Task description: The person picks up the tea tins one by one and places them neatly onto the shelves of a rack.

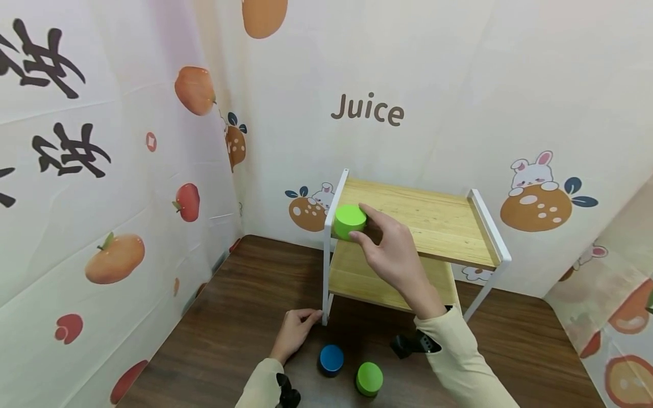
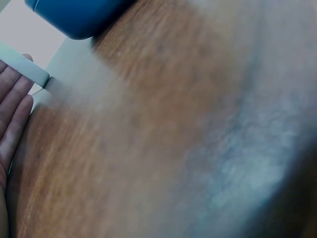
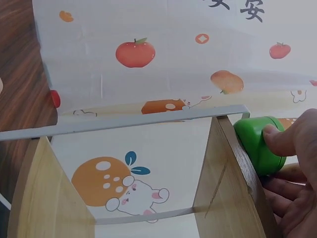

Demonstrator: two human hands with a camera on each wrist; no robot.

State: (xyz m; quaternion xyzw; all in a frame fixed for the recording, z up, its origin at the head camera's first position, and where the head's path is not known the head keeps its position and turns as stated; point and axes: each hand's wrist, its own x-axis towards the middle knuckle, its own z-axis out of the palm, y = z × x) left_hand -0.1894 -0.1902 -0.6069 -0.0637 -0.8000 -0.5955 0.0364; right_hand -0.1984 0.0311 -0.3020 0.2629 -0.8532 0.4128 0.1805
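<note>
Two bare hands are at a small two-tier rack (image 1: 433, 221), one high and one low. Thumb and fingers of the right hand (image 1: 395, 252) grip a green round block (image 1: 350, 222) by its sides, spread only as wide as the block. The block is at the upper board's front left corner, right by the board; whether it rests there or hovers just above, I cannot tell. Down on the wooden table (image 1: 229, 317), the left hand (image 1: 292, 334) pinches the foot of the rack's white front left leg (image 1: 326, 277), its fingers fairly straight and reaching behind the leg; the thumb's exact place is hard to make out. Just to the right of the left hand and nearer the person stands a blue round block (image 1: 331, 360). A second green block (image 1: 369, 378) stands beyond it to the right, well below the right hand.
</note>
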